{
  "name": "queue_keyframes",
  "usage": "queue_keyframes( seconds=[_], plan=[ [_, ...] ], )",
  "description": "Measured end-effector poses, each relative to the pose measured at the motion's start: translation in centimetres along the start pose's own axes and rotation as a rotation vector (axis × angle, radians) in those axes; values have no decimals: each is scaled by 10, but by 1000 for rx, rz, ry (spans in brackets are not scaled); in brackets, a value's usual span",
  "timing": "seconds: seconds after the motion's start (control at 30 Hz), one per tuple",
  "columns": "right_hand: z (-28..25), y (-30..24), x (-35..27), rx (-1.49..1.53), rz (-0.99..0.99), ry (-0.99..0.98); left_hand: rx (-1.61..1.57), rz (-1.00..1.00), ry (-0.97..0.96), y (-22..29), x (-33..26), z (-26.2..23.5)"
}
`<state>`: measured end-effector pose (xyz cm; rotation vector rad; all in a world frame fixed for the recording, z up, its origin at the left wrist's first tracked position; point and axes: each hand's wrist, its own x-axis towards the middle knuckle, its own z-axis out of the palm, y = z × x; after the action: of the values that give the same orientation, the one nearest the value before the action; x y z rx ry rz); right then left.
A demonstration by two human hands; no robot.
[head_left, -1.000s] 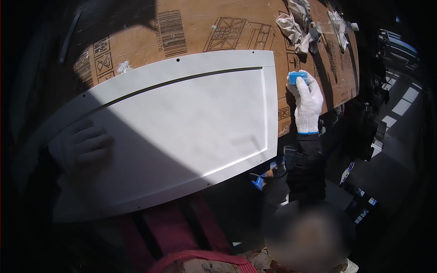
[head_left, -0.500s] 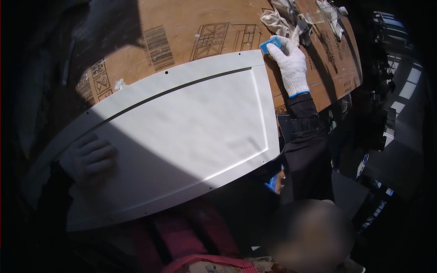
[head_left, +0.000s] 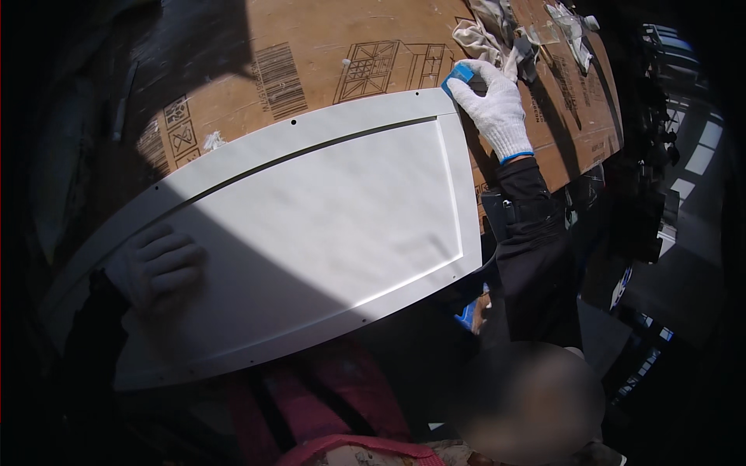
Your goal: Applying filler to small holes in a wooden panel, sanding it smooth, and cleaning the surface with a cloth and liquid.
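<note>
A large white panel point(head_left: 334, 202) with a recessed middle and a raised frame with small holes lies before me. At its far right corner my right hand point(head_left: 495, 113), in a white knit glove with a blue cuff, grips a small blue block point(head_left: 458, 77) between thumb and fingers. The block is at the panel's corner edge; whether it touches is hard to tell. My left hand point(head_left: 162, 268), also gloved, rests in shadow on the left part of the panel. Its fingers are curled, and whatever may be under them is hidden.
Beneath the panel is a brown cardboard-covered table point(head_left: 342, 31) with printed drawings. Crumpled cloths point(head_left: 486, 35) lie beyond my right hand, with a clear plastic piece point(head_left: 573, 35) farther right. A white scrap point(head_left: 214, 140) sits by the panel's far edge. Dark clutter stands at the right.
The view has shifted slightly. My right hand, with the blue block, has come a little nearer the panel's corner, and the block has tilted. My left hand keeps its place on the panel.
</note>
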<state>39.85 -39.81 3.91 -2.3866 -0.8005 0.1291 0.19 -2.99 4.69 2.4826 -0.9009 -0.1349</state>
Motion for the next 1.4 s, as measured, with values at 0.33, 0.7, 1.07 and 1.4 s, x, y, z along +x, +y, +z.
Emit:
queue_keyframes(
  seconds=[0.33, 0.7, 1.07, 1.4],
  plan=[
    [6, 13, -8, 136, 110, 65, -14, -58, -84, -2, -10, 8],
    [-25, 18, -180, 197, 275, 82, -270, -349, 174, 14, -5, 34],
    [-58, -20, -321, 336, 715, 276, 133, 1, 0, 4, -7, 6],
    [-42, -67, -104, 473, 439, 55, 32, -19, -57, -1, -30, 8]
  ],
)
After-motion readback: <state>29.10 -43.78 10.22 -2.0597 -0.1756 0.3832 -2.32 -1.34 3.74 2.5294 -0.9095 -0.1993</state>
